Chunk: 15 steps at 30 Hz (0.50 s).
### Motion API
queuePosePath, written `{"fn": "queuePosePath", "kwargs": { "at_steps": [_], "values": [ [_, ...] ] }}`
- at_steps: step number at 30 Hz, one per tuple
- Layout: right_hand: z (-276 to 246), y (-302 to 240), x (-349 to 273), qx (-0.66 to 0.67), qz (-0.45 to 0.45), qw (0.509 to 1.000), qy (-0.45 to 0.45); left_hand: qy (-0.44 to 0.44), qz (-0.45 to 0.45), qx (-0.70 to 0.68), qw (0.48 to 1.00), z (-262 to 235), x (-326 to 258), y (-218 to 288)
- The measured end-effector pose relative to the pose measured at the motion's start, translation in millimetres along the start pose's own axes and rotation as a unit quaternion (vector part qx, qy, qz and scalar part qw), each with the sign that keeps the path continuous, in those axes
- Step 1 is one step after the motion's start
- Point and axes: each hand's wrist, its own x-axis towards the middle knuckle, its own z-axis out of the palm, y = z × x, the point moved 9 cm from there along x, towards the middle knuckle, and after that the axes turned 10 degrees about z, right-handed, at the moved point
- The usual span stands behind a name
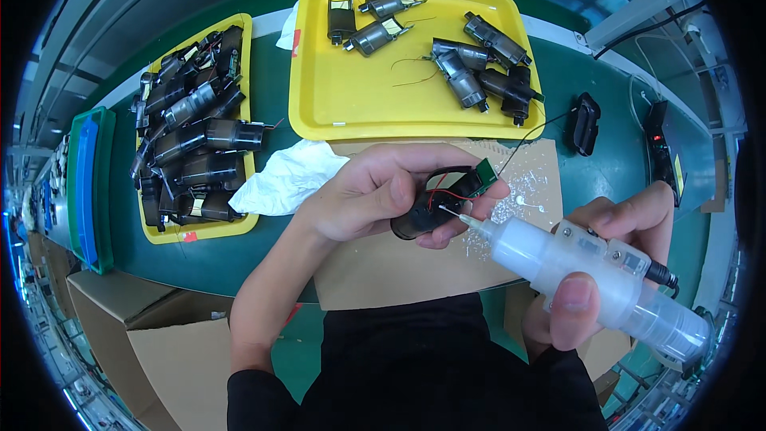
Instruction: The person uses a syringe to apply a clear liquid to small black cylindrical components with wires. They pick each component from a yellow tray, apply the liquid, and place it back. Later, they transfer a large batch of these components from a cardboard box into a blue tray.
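Left hand (363, 191) fingers wrapped round a small black motor unit (427, 211) with a green circuit board (481, 178) and red and black wires, held just above a sheet of brown cardboard (383, 267) spattered with white drops. Right hand (606, 259) clenched round a translucent glue dispenser (594, 267), thumb on its barrel, needle tip (455, 214) touching the unit beside the wires. Step in hand, by the look of it: dabbing adhesive at the wire joint. Next move likely calls for a steady, small squeeze, then lifting the tip clear without a string. Further out: white cloth (287, 175), yellow tray (319, 104) with a few units ahead, fuller yellow tray (243, 32) at left, green conveyor belt (271, 80).
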Motion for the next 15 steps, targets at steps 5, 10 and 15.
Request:
{"fn": "queuePosePath", "kwargs": {
  "at_steps": [5,10,15],
  "values": [
    [1.0,0.9,0.5,-0.001,0.004,1.0,-0.015,0.016,-0.011,0.009,1.0,-2.8,-0.8,0.1],
    [1.6,2.5,-1.1,-0.003,0.005,1.0,-0.028,0.027,-0.012,0.025,0.999,-4.7,-2.4,-1.3],
    [3.0,2.7,-0.5,-0.001,0.008,0.999,-0.037,0.025,-0.008,0.028,0.999,-0.8,-1.5,1.5]
  ]
}}
